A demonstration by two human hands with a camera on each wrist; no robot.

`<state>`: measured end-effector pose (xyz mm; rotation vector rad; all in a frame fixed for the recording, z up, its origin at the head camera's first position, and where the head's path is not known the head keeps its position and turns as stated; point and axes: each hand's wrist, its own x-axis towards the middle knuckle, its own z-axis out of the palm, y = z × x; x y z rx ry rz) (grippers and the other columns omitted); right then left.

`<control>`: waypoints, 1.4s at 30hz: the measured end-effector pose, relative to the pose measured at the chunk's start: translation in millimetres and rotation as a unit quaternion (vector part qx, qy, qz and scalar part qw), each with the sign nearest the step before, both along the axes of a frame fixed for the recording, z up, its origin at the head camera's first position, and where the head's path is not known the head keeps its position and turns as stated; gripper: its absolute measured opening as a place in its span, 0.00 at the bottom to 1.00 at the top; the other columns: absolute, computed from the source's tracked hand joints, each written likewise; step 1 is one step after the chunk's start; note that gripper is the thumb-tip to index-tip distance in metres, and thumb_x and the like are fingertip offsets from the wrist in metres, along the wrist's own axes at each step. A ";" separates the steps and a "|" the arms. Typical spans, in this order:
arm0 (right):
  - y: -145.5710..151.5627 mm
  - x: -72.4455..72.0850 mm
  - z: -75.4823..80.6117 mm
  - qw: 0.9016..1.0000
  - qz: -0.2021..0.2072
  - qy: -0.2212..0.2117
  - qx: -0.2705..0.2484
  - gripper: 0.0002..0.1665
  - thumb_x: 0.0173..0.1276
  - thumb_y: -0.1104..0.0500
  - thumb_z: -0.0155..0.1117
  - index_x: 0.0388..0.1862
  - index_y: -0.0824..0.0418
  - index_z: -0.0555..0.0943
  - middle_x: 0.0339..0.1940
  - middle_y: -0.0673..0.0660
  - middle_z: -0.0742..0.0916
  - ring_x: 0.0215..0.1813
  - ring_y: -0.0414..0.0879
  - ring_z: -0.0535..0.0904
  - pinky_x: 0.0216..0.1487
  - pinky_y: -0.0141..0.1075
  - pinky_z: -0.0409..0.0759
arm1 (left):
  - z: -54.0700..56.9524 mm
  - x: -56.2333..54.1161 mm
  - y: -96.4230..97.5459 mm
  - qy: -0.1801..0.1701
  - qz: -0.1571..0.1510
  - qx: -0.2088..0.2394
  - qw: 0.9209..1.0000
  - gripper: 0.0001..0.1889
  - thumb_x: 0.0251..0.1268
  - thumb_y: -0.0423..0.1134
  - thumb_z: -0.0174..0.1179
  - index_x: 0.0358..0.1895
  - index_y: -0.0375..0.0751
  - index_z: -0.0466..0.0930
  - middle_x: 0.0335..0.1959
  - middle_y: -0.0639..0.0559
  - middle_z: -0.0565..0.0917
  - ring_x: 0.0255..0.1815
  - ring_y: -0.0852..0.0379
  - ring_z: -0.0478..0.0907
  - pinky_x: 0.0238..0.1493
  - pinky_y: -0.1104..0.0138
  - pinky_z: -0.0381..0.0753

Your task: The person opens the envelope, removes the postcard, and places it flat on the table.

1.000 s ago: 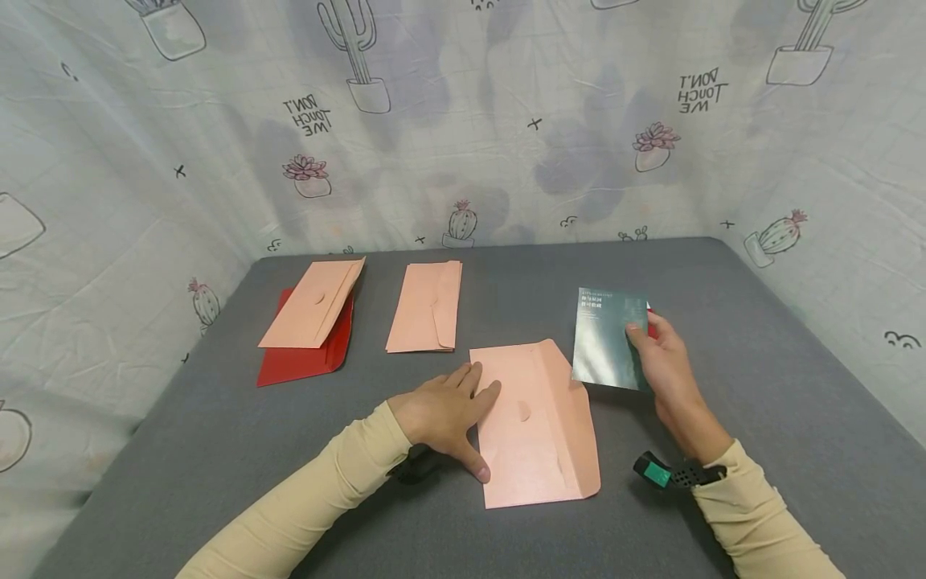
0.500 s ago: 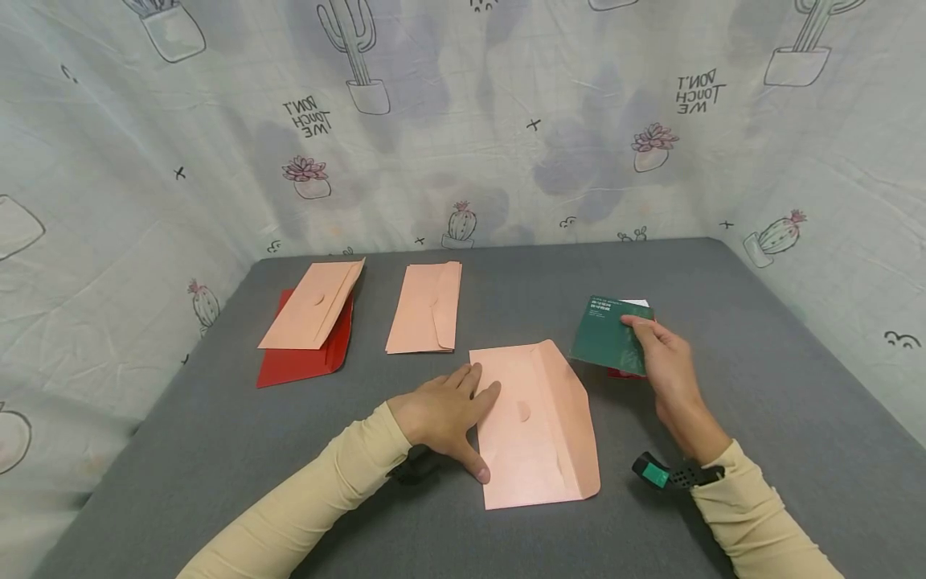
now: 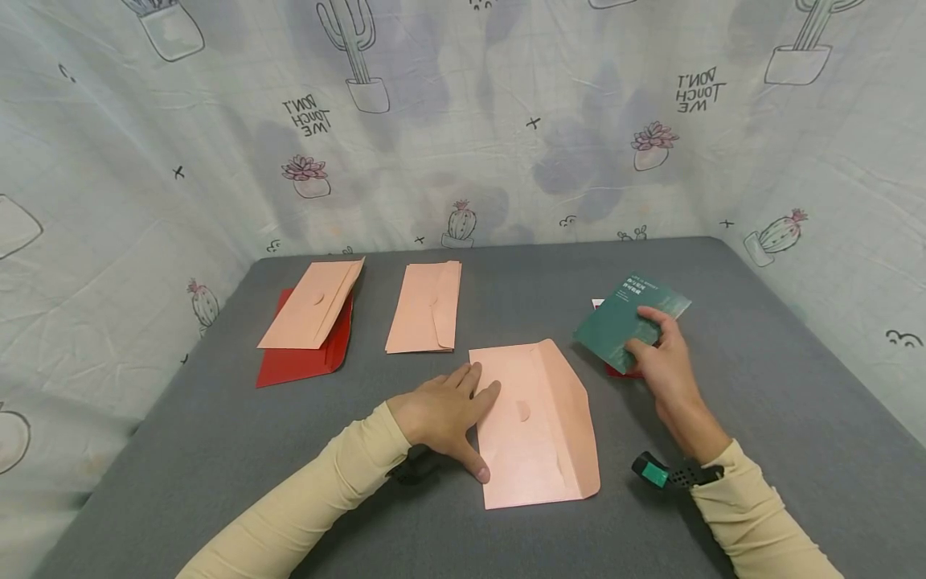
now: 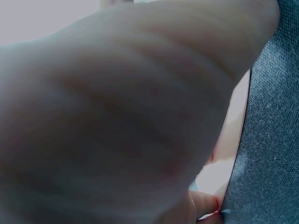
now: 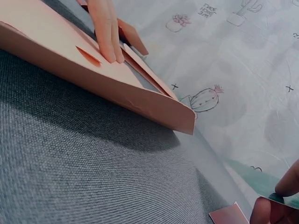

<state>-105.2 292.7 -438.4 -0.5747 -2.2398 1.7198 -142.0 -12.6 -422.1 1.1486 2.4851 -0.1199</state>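
Observation:
My right hand (image 3: 664, 354) pinches a dark green printed card (image 3: 628, 322) between thumb and fingers, tilted at the right of the table. Under it peek the red edge and white corner of another card (image 3: 613, 371). In the right wrist view the fingers grip the green card (image 5: 259, 179) at the lower right corner. My left hand (image 3: 444, 410), fingers spread, rests on the left edge of a pink envelope (image 3: 524, 450), whose flap is unfolded to the right. The palm fills most of the left wrist view, hiding much of this envelope.
At the back left, a pink envelope (image 3: 311, 305) lies across a red envelope (image 3: 289, 367). More pink envelopes (image 3: 419, 310) are stacked to their right. A grey cloth covers the table (image 3: 405, 523), and a printed curtain (image 3: 463, 137) hangs behind and at both sides.
The green card has dipped, then swung clockwise, its top now pointing up to the right. The right fingers have shifted on it. My left hand and the pink envelopes have stayed put.

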 end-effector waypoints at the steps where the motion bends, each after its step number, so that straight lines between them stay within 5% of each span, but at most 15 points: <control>1: -0.1 -0.2 -0.5 1.000 -0.002 0.001 0.008 0.41 0.69 0.69 0.51 0.81 0.58 0.55 0.61 0.61 0.72 0.35 0.33 0.74 0.29 0.27 0.77 | 0.2 0.2 0.1 -0.001 0.000 0.000 1.000 0.65 0.43 0.74 0.71 0.82 0.47 0.50 0.84 0.37 0.46 0.86 0.41 0.44 0.80 0.49 0.58; 6: -0.5 -0.2 -1.6 0.998 -0.018 0.007 0.055 0.42 0.68 0.70 0.51 0.81 0.56 0.55 0.60 0.64 0.73 0.38 0.36 0.75 0.29 0.27 0.77 | 0.9 0.7 0.2 -0.001 0.000 -0.001 1.000 0.65 0.43 0.74 0.71 0.82 0.47 0.50 0.84 0.38 0.46 0.86 0.42 0.44 0.80 0.49 0.57; 11: 1.0 1.7 -0.6 0.996 -0.025 0.006 0.089 0.41 0.67 0.70 0.48 0.80 0.59 0.57 0.72 0.69 0.70 0.61 0.53 0.75 0.38 0.25 0.75 | 1.2 0.7 0.2 -0.005 0.001 0.001 1.000 0.65 0.43 0.74 0.71 0.82 0.47 0.50 0.84 0.38 0.46 0.86 0.42 0.44 0.80 0.49 0.57; 13: 3.3 1.6 -1.3 0.990 -0.027 0.002 0.136 0.38 0.67 0.69 0.49 0.78 0.62 0.61 0.71 0.72 0.70 0.62 0.58 0.73 0.43 0.30 0.72 | 1.2 0.5 0.1 -0.006 0.001 0.002 1.000 0.65 0.43 0.74 0.71 0.82 0.47 0.50 0.84 0.38 0.46 0.86 0.41 0.44 0.80 0.49 0.57; 18: 7.8 2.2 -6.8 0.949 -0.026 -0.028 0.313 0.27 0.69 0.61 0.53 0.66 0.64 0.75 0.54 0.75 0.72 0.47 0.62 0.66 0.41 0.45 0.63 | 1.4 -0.4 0.0 -0.006 0.001 0.003 1.000 0.65 0.43 0.74 0.71 0.82 0.47 0.50 0.84 0.38 0.46 0.86 0.41 0.44 0.80 0.49 0.57; 22: 8.8 4.2 -10.9 0.922 -0.020 -0.062 0.381 0.24 0.71 0.55 0.53 0.63 0.61 0.77 0.52 0.75 0.71 0.50 0.67 0.62 0.45 0.55 0.61 | 1.5 -0.4 -0.2 -0.005 0.003 0.001 1.000 0.65 0.43 0.74 0.71 0.82 0.48 0.50 0.84 0.38 0.46 0.86 0.41 0.44 0.80 0.49 0.57; 29: 10.6 5.6 -13.1 0.910 0.007 -0.112 0.399 0.28 0.74 0.53 0.52 0.69 0.62 0.71 0.62 0.82 0.67 0.60 0.74 0.58 0.54 0.63 0.59 | 1.3 -0.1 -0.1 -0.004 0.002 0.000 1.000 0.65 0.43 0.74 0.71 0.82 0.48 0.50 0.84 0.38 0.46 0.86 0.41 0.44 0.80 0.49 0.57; 42: 10.6 4.5 -14.2 0.904 0.028 -0.160 0.396 0.32 0.77 0.50 0.48 0.75 0.63 0.64 0.65 0.85 0.63 0.64 0.78 0.57 0.57 0.65 0.56 | 1.9 -0.1 -0.7 -0.005 0.002 0.001 1.000 0.65 0.43 0.74 0.71 0.82 0.47 0.50 0.84 0.38 0.46 0.85 0.41 0.45 0.80 0.49 0.58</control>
